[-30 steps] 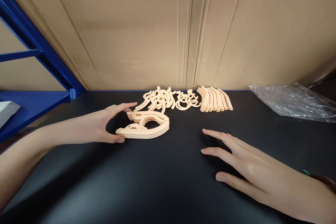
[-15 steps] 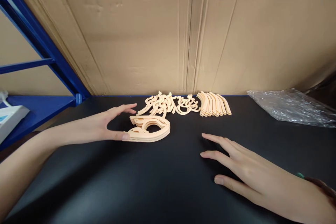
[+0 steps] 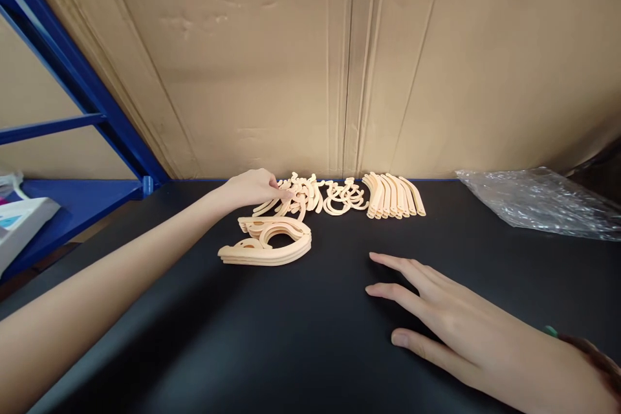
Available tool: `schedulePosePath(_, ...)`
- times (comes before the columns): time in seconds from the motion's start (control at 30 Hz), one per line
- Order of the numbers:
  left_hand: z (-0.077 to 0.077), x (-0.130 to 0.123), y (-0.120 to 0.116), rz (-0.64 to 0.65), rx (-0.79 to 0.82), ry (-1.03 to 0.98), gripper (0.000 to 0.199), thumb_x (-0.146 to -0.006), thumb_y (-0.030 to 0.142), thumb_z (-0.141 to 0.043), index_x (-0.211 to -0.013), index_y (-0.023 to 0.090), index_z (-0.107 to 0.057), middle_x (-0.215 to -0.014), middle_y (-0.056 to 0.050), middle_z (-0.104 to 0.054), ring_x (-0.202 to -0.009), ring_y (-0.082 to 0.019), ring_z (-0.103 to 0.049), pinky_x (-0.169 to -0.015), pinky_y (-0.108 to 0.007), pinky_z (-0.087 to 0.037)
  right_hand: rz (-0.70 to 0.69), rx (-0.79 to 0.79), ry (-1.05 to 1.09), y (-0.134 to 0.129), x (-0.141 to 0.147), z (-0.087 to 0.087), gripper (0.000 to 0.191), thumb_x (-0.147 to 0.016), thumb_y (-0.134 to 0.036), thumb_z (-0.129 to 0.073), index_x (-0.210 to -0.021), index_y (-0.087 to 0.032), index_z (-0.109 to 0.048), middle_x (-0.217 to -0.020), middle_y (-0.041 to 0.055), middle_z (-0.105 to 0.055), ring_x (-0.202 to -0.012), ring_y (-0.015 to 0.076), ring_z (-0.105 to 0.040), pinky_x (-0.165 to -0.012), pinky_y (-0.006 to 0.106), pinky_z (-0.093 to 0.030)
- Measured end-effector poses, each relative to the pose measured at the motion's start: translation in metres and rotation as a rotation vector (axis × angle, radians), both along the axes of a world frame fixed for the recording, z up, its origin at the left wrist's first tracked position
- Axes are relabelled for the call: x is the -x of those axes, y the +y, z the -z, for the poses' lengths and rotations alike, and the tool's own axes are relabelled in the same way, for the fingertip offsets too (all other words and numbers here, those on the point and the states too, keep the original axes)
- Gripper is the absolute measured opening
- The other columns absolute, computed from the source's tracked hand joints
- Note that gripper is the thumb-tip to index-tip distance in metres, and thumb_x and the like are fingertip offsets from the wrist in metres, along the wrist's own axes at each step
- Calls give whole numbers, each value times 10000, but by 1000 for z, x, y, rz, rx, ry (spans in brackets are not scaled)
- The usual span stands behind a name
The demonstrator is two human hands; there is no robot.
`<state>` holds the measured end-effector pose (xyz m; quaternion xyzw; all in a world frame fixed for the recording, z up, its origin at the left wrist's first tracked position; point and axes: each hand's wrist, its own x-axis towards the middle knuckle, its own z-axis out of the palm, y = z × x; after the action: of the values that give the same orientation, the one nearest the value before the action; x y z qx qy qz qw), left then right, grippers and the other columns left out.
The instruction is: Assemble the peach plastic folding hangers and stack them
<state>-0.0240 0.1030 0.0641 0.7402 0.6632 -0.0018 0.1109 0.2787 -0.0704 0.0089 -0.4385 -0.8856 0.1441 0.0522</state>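
My left hand (image 3: 257, 187) reaches into the left part of a pile of beige curved plastic hanger pieces (image 3: 310, 194), its fingers closed on one piece; the fingertips are partly hidden among the parts. Just in front of the pile lies a stack of folded beige hangers (image 3: 291, 247), with no hand on it. My right hand (image 3: 436, 310) rests low over the black table (image 3: 291, 349) to the right, fingers spread and holding nothing.
A row of beige hanger arms (image 3: 394, 197) lies right of the pile, against the cardboard wall (image 3: 252, 77). Clear plastic film (image 3: 528, 200) is at the back right. A blue metal frame (image 3: 111, 123) and a white device (image 3: 24, 226) stand at the left.
My left hand has left the hanger stack and moved forward and right to the pile, its fingers closing there. My right hand stays nearly still, open.
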Motion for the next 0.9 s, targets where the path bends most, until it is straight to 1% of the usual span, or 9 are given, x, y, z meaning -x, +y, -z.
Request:
schedulePosePath(0.07,2,-4,4,1,65,-15,339,-933,447,-633,-1051,131,-668,-1072,-55,-678,-960,-253,-661,-840,-417,-551,-4,-8,9,-1,-1,0,452,-1001,-493,-435,-1393,-305,-560,-1572,77,-395,-1368,318,-471,-1042,495,-500)
schedulePosePath(0.13,3,-5,5,1,114,-40,307,-951,396,-624,-1111,136,-652,-1137,-58,-659,-966,-244,-660,-812,-393,-569,-9,-13,5,-1,-1,0,454,-1003,-488,-433,-1397,-299,-556,-1572,80,-395,-1373,317,-465,-1046,499,-497)
schedulePosePath(0.27,1,-4,4,-21,161,-62,279,-959,359,-621,-1139,147,-640,-1148,-73,-656,-943,-218,-663,-785,-376,-579,-16,-8,-12,-1,-1,-1,453,-1005,-478,-433,-1401,-293,-551,-1573,81,-393,-1384,317,-451,-1048,499,-495)
schedulePosePath(0.43,-3,-1,6,-68,134,-37,293,-955,370,-625,-1140,143,-640,-1154,-71,-652,-960,-232,-660,-797,-386,-576,-16,-4,-24,0,-2,0,456,-1010,-482,-417,-1408,-296,-541,-1579,77,-383,-1392,311,-441,-1053,499,-491)
schedulePosePath(0.57,-4,0,8,-78,120,-10,298,-951,369,-630,-1147,145,-639,-1171,-71,-647,-987,-243,-655,-820,-401,-573,-20,-21,-24,0,-2,1,457,-1011,-495,-406,-1405,-307,-541,-1579,66,-383,-1381,307,-455,-1047,502,-496)
schedulePosePath(0.77,-5,1,9,-128,73,69,296,-958,366,-623,-1160,149,-629,-1172,-80,-645,-1012,-242,-649,-860,-430,-559,-20,-39,-21,-1,-1,0,455,-1007,-483,-429,-1398,-289,-557,-1559,84,-418,-1370,317,-470,-1032,499,-511)
schedulePosePath(0.9,-3,0,9,-111,95,69,308,-954,378,-625,-1168,156,-630,-1188,-74,-640,-1023,-255,-647,-862,-428,-560,-21,-59,-16,-1,-1,0,447,-1005,-473,-438,-1388,-283,-569,-1551,92,-429,-1361,323,-482,-1023,499,-518)
